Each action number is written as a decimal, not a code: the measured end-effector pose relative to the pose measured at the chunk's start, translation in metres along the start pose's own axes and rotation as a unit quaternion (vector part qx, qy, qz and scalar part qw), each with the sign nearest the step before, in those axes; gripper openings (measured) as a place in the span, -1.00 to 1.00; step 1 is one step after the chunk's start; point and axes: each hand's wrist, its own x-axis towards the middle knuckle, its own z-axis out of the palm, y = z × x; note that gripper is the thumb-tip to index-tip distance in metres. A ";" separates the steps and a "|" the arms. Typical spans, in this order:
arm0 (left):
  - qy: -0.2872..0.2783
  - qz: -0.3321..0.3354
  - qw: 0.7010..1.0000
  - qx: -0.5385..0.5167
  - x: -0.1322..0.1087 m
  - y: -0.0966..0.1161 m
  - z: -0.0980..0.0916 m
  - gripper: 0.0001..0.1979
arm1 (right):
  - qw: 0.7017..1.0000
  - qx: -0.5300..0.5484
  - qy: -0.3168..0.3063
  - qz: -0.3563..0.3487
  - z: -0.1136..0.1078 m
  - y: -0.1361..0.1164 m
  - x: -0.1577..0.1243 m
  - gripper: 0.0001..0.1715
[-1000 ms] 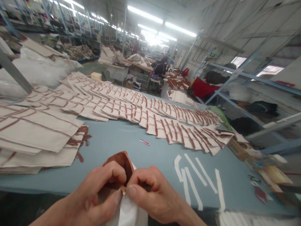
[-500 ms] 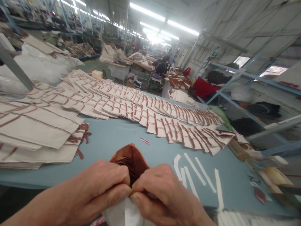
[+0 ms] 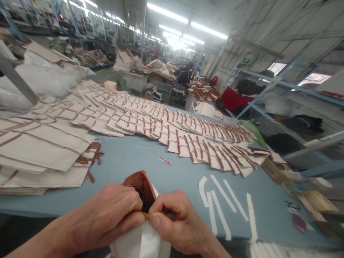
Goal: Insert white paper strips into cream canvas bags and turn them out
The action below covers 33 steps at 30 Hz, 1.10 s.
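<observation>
Both my hands hold a folded piece of white canvas [image 3: 141,242] at the near edge of the table. Its top is a brown, suede-like pocket [image 3: 139,188] with a dark inside, partly open. My left hand [image 3: 99,215] pinches the seam where brown meets white, thumb and fingers closed on it. My right hand [image 3: 177,218] grips the same edge from the other side, its thumb almost meeting my left thumb. The lower canvas hangs below both hands, and my fingers hide the middle of the seam.
A pale blue table [image 3: 129,172] holds canvas stacks with brown stripes [image 3: 43,150], long overlapping rows of striped pieces [image 3: 166,132], a pink cutter [image 3: 165,161] and white strips [image 3: 223,204]. A cardboard box [image 3: 271,170] sits at the right edge. A co-worker [image 3: 184,75] sits far back.
The brown pocket's mouth has narrowed since half a second ago, and my hands have drawn slightly apart. The view has shifted only a little.
</observation>
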 end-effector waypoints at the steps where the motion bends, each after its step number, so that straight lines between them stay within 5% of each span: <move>1: -0.003 0.004 1.000 0.021 0.001 0.000 0.000 -0.59 | 1.000 -0.019 -0.006 0.018 -0.003 -0.001 0.002 -0.69; 8: -0.003 0.010 1.000 0.017 0.009 -0.004 -0.001 -0.57 | 0.989 -0.042 -0.081 0.116 -0.018 -0.013 0.009 -0.65; 15: 0.006 -0.052 0.994 -0.096 0.014 -0.015 0.006 -0.58 | 0.990 -0.007 -0.063 0.124 -0.017 -0.024 0.025 -0.89; 19: 0.027 -0.087 0.979 -0.182 0.024 -0.013 0.009 -0.59 | 0.982 0.078 -0.059 0.162 -0.018 -0.027 0.030 -0.57; 24: 0.090 -0.172 0.960 -0.202 0.034 -0.014 0.015 -0.70 | 0.981 0.144 -0.016 0.127 -0.016 -0.022 0.034 -0.20; 27: 0.198 -0.263 0.936 -0.127 0.030 -0.010 0.021 -0.84 | 0.983 0.153 0.015 0.101 -0.015 -0.015 0.035 -0.15; 29: 0.231 -0.310 0.916 -0.109 0.022 -0.001 0.027 -0.75 | 0.986 0.129 0.058 0.093 -0.015 -0.009 0.034 -0.22; 33: 0.128 -0.358 0.904 -0.198 0.007 0.025 0.045 -0.54 | 0.987 0.052 0.135 0.076 -0.013 0.003 0.032 -0.42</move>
